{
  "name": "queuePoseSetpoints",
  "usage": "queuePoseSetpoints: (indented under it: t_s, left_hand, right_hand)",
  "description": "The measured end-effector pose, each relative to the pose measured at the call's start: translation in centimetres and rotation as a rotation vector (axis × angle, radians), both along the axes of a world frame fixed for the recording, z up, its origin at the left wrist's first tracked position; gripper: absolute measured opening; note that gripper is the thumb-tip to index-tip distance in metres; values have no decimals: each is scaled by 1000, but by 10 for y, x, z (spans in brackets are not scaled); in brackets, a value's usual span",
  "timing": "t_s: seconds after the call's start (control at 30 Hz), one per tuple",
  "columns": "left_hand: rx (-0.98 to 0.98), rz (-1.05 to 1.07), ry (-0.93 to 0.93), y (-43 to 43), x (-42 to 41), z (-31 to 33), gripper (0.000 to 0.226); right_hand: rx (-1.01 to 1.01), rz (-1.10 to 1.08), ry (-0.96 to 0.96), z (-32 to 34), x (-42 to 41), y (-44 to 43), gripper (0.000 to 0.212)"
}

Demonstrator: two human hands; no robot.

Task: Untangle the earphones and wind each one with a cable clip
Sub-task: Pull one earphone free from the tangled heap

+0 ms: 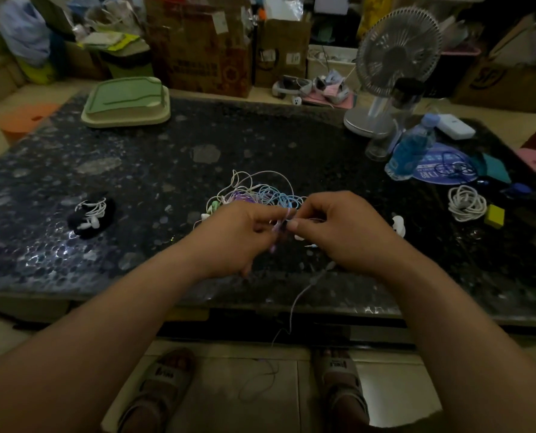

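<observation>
While the earphone tangle [257,195] is lying mid-counter [135,170], both hands are pinching one purple cord [283,217] above it. The left hand [238,232] is anchoring, probably so the right hand [338,229] is freeing a loop.

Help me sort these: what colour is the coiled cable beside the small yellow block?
White coiled cable, head view.

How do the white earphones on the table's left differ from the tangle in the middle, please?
The white earphones are a compact bundle; the tangle sprawls in loose loops. The white earphones are one colour; the tangle mixes white, purple, blue and green. The white earphones lie untouched; the left hand and right hand pinch the tangle's strands. Both are earphones with thin cords.
</observation>
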State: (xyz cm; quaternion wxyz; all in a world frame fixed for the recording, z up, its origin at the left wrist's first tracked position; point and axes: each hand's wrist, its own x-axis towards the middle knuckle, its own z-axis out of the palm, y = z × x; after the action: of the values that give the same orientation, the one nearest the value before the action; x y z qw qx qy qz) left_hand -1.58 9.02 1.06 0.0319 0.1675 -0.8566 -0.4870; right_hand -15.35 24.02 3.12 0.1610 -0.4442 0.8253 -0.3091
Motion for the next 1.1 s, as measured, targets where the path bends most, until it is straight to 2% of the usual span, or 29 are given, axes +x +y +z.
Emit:
queuePoseSetpoints:
  t_s: [0.1,0.23,0.43,0.53,0.7,0.83,0.93,1.03,1.1]
  left_hand:
    - [55,-145,-99,-3,3,7,37]
    - [221,-215,-139,-8,7,16,44]
    - [319,-362,-167,-6,11,18,31]
    - [407,-321,-109,-4,11,17,39]
    - [534,-198,-22,-5,9,11,41]
    - [644,-7,92,-8,5,11,44]
    - [657,148,194,-7,0,9,43]
    - [474,257,223,-13,-2,7,42]
    - [301,268,170,-13,-2,6,43]
  right_hand:
    - [-7,58,-14,7,-5,6,10]
    - [-72,137,-135,11,-7,11,4]
    - [-121,179,-319,8,-11,10,4]
    - [-163,160,-434,0,-14,10,10]
    - [-222,10,-653,-13,-13,3,26]
    - [-173,-43,-614,-22,0,-5,27]
    - [-109,12,-461,-28,11,-12,28]
    - [72,137,-278,-28,21,-12,26]
    - [88,178,-156,-25,25,-11,28]
